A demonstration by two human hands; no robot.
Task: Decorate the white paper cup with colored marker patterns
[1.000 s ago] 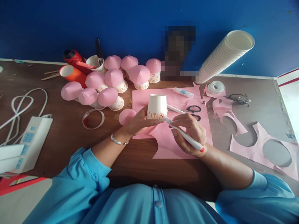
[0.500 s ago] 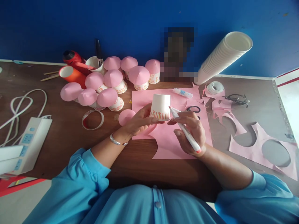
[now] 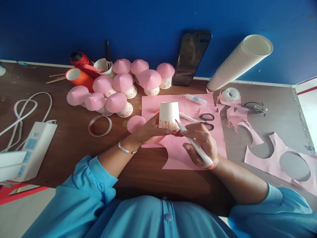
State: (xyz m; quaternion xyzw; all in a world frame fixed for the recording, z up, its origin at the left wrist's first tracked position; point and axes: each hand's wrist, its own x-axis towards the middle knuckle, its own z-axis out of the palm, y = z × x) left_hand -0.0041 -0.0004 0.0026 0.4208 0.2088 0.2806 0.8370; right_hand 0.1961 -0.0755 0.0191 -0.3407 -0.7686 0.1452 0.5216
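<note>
My left hand (image 3: 148, 131) holds an upside-down white paper cup (image 3: 168, 113) by its rim, just above a pink paper sheet (image 3: 183, 145). Small orange drawings run along the cup's lower edge. My right hand (image 3: 201, 143) grips a white marker (image 3: 195, 145) with an orange end, and its tip touches the cup's lower right edge. A loose pink paper circle (image 3: 135, 123) lies on the wooden table beside my left hand.
Several cups capped with pink paper (image 3: 119, 89) cluster at the back left. Scissors (image 3: 206, 119), a glue tube (image 3: 195, 99), a tape roll (image 3: 230, 94), a phone (image 3: 192, 56), a leaning cup stack (image 3: 240, 59), pink offcuts (image 3: 279, 155), a tape ring (image 3: 100, 126) and a power strip (image 3: 32, 148) surround me.
The marker tip lifted off the cup half a second ago and has come back down to the cup's lower right edge. The cup has turned a little in my left hand.
</note>
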